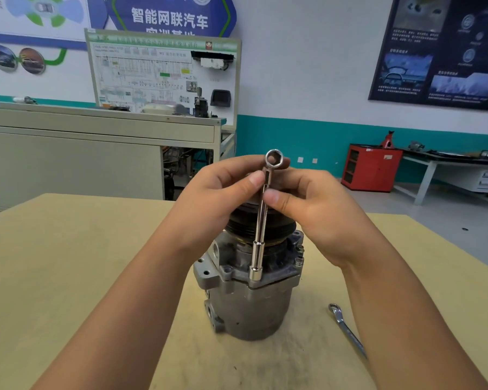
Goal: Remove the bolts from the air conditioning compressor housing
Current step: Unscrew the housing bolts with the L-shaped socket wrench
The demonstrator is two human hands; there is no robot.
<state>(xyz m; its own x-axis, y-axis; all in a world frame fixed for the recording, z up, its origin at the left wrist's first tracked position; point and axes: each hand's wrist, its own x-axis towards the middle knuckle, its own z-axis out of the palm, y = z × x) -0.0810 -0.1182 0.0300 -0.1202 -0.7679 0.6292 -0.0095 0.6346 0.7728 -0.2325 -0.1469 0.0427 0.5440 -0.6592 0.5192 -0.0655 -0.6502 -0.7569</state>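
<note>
- Workshop backdrop: one red cabinet (372,167) by the teal-banded wall, and one tan table (68,263) up front
- One compressor (254,311) stands upright at the table's middle, pulley end up
- One chrome socket wrench (259,229) rises near-upright, its lower socket seated on the front edge of the housing flange, a second socket open at the top
- Two hands on it: left hand (209,198) pinches the upper shaft, fingers curled behind; right hand (316,212) pinches it just below, from the other side
- Two bolt heads (299,260) show on the flange's right rim
- One spanner (347,330) lies flat right of the compressor, apart from it
</note>
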